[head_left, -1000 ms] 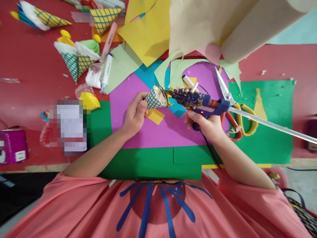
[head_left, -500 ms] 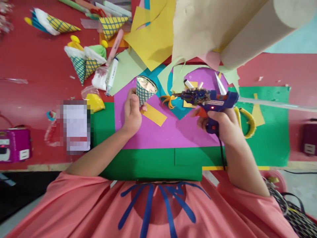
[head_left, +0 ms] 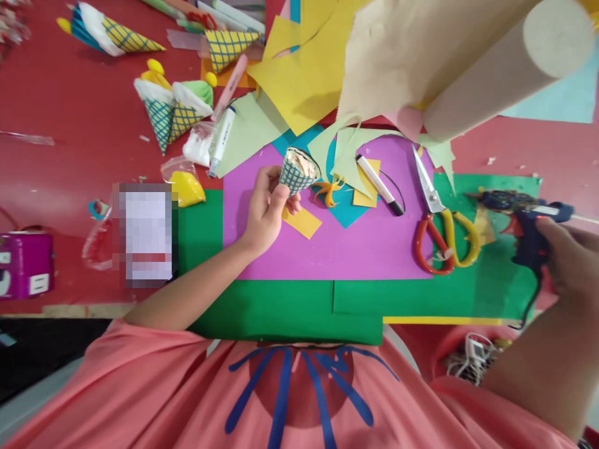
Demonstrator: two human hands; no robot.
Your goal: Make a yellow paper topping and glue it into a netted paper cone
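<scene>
My left hand [head_left: 266, 209] grips a small paper cone [head_left: 296, 171] with a blue lattice pattern, its open mouth turned up above the purple sheet [head_left: 327, 237]. My right hand [head_left: 566, 255] is far out to the right and holds a blue hot glue gun [head_left: 524, 215], nozzle pointing left, over the green sheet [head_left: 486, 287]. A small orange curled scrap [head_left: 327, 190] lies just right of the cone. A yellow paper strip [head_left: 302, 221] lies under my left fingers.
Red-and-yellow-handled scissors [head_left: 440, 218] and a white marker [head_left: 379, 184] lie on the sheets. Finished paper cones [head_left: 173, 109], markers, yellow clay [head_left: 187, 187] and cut paper crowd the far left. A large cardboard roll [head_left: 482, 81] overhangs top right. A purple box [head_left: 23, 265] sits far left.
My right hand has carried the glue gun away from the cone, far to the right, uncovering the scissors and marker. My left hand has turned the cone mouth-up and kept hold of it.
</scene>
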